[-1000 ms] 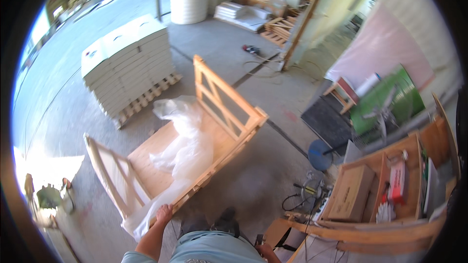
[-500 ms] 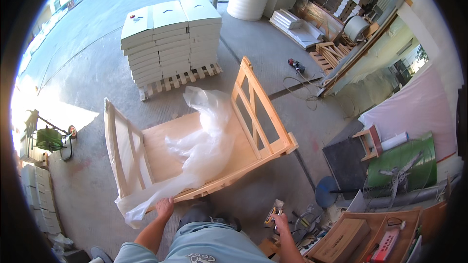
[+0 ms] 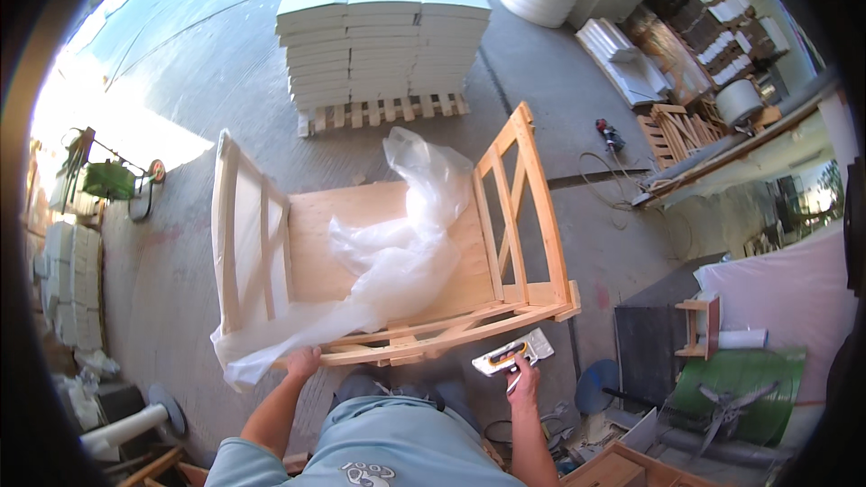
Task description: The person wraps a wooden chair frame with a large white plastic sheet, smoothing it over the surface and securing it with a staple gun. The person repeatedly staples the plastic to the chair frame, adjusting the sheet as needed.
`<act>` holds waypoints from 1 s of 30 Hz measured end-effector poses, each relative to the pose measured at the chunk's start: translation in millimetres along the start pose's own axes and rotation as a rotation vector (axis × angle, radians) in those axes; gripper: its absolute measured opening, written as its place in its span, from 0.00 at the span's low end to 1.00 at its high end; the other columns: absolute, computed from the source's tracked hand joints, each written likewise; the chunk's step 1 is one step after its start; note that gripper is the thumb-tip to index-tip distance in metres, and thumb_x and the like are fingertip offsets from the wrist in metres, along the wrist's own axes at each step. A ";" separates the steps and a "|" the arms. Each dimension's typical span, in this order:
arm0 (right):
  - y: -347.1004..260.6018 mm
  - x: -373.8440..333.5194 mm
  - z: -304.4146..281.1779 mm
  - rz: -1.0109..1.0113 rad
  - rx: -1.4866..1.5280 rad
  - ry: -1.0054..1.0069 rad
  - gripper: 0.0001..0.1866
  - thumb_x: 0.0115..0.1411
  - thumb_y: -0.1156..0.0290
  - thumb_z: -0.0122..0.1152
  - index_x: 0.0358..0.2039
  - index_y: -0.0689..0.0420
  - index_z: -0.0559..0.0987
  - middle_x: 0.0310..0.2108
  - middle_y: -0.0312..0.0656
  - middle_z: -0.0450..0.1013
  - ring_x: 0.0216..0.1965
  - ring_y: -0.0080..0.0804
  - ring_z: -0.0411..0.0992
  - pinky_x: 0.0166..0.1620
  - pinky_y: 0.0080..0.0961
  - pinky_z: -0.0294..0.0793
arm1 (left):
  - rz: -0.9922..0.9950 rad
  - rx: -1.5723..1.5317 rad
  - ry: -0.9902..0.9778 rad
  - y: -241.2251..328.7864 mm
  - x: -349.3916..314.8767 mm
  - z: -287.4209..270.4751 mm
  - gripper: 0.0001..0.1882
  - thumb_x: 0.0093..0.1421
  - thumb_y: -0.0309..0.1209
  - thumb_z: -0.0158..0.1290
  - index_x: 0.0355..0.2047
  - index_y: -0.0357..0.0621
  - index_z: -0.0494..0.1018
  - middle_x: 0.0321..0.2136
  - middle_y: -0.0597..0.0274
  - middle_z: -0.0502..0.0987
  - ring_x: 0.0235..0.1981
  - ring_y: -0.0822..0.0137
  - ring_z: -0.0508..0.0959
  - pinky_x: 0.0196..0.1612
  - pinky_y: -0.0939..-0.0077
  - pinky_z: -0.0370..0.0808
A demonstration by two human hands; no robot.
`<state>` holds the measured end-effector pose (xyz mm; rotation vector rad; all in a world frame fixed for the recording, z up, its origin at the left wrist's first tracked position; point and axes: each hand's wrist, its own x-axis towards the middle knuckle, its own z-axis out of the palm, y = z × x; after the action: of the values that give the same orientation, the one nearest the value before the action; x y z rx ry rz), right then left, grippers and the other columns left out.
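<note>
A wooden crate frame point(image 3: 397, 343) stands in front of me, with a plywood base panel point(image 3: 311, 248) and upright slatted ends. Its left end point(image 3: 236, 234) is wrapped in whitish sheeting, while the right end point(image 3: 514, 194) shows bare wood. Crumpled clear plastic film point(image 3: 410, 266) lies across the base and trails over the near left corner. My left hand point(image 3: 305, 361) is closed on the near rail beside that film. Away from the frame, my right hand point(image 3: 523, 379) grips a hand tool point(image 3: 505, 356) with a pale body and yellow-and-black handle, apparently a staple gun.
Beyond the frame, flat white boxes point(image 3: 379, 36) are stacked on a pallet point(image 3: 388, 111). A corded power tool point(image 3: 610, 135) lies on the floor to the right. A green drum fan point(image 3: 740, 397) stands near right; a green wheeled machine point(image 3: 110, 179) stands left.
My right hand has raised the tool from beside the workbench toward the frame's near right corner. The view has shifted rightward and down. My left hand stays on the rail.
</note>
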<state>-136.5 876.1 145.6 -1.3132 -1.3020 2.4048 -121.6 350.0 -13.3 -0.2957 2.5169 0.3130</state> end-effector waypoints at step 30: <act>25.5 200.4 63.5 -0.357 -1.446 -0.120 0.19 0.57 0.59 0.61 0.40 0.62 0.75 0.29 0.55 0.75 0.34 0.56 0.75 0.37 0.43 0.73 | -0.051 -0.355 -0.028 205.3 196.9 84.4 0.21 0.60 0.42 0.46 0.46 0.40 0.74 0.42 0.44 0.78 0.44 0.45 0.76 0.50 0.54 0.72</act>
<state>-300.0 911.4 15.7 -0.8285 -3.1383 1.0839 -293.5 541.0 -161.8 -0.4895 2.4125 0.7400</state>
